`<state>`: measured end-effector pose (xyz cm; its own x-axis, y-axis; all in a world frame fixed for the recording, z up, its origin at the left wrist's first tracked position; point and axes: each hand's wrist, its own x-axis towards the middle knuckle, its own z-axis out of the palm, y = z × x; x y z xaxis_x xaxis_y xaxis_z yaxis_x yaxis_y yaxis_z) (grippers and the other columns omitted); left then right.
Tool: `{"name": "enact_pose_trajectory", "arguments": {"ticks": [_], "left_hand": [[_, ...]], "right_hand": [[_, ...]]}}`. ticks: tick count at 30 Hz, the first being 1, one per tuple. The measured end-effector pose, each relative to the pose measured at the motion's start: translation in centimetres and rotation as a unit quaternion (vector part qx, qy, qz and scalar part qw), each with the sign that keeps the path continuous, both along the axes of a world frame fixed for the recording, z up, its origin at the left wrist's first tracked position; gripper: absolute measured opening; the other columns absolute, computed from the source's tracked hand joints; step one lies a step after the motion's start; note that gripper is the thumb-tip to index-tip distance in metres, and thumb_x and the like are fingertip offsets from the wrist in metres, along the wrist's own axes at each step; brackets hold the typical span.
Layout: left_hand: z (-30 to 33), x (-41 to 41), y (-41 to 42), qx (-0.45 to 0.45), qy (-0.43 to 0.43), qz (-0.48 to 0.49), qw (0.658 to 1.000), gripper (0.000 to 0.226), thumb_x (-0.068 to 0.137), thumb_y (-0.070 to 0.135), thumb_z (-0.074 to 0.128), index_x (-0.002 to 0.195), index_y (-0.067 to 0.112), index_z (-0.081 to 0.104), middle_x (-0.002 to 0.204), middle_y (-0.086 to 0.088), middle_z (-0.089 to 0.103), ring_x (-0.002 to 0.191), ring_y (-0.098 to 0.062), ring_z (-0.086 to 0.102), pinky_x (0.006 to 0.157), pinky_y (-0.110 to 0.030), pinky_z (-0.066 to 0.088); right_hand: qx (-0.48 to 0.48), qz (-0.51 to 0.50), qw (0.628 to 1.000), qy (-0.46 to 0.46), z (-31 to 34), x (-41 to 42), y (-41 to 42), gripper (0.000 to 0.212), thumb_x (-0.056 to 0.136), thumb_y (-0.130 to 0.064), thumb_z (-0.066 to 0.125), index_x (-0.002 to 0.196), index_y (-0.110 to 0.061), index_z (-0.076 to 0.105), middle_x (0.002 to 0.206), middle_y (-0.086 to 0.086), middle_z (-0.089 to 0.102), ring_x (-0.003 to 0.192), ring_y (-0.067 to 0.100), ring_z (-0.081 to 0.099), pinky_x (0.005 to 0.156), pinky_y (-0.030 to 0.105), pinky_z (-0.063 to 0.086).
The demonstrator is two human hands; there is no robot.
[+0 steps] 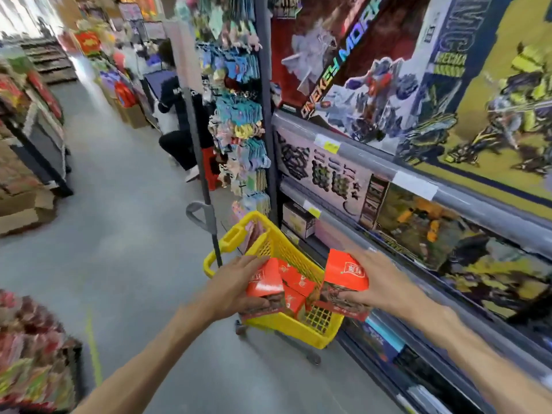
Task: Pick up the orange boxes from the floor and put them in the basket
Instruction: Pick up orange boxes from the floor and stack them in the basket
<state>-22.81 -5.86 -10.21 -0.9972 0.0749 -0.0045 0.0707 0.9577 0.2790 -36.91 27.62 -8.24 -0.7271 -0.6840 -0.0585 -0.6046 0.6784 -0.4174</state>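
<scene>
Both orange boxes (346, 273) glossy, white-labelled, picture-printed below.

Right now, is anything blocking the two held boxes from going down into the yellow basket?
Nothing visible blocks them. The left hand and right hand each hold an orange box right above the open basket; other orange boxes already lie inside.

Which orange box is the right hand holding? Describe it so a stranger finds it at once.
Start at the yellow basket on the aisle floor beside the toy shelves. Above its shelf-side rim, the right hand grips an orange box. Unlike the orange boxes in the basket, it is held outside the rim.
</scene>
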Motion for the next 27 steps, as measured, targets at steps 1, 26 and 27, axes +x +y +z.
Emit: {"name": "enact_pose_trajectory", "arguments": {"ticks": [1,26,27], "left_hand": [[-0.2,-1.7,-0.9,-0.007,-0.012,-0.021,1.000,0.100,0.072,0.075,0.062,0.153,0.030,0.023,0.144,-0.001,0.046,0.128,-0.024,0.044,0.104,-0.041,0.038],[-29.2,-22.8,-9.8,-0.052,-0.238,-0.153,0.958,0.094,0.065,0.064,0.065,0.145,0.035,0.026,0.141,0.008,0.044,0.128,-0.023,0.044,0.103,-0.045,0.040],[-30.1,-22.7,-10.2,-0.055,-0.244,-0.157,0.955,0.092,0.067,0.061,0.070,0.145,0.035,0.028,0.141,0.009,0.044,0.127,-0.022,0.044,0.102,-0.044,0.039]], "right_hand": [[0.000,-0.025,1.000,-0.004,-0.3,-0.1,-0.5,0.102,0.066,-0.084,0.063,0.148,-0.038,0.025,0.140,-0.007,0.046,0.122,0.011,0.038,0.097,0.032,0.038],[0.093,-0.273,0.952,-0.099,-25.1,-7.7,-6.1,0.101,0.067,-0.079,0.064,0.148,-0.026,0.035,0.128,0.000,0.052,0.117,0.023,0.044,0.097,0.042,0.044],[0.094,-0.272,0.952,-0.100,-26.1,-7.8,-6.5,0.101,0.067,-0.078,0.065,0.148,-0.027,0.033,0.128,-0.001,0.052,0.116,0.022,0.042,0.097,0.041,0.044]]}}
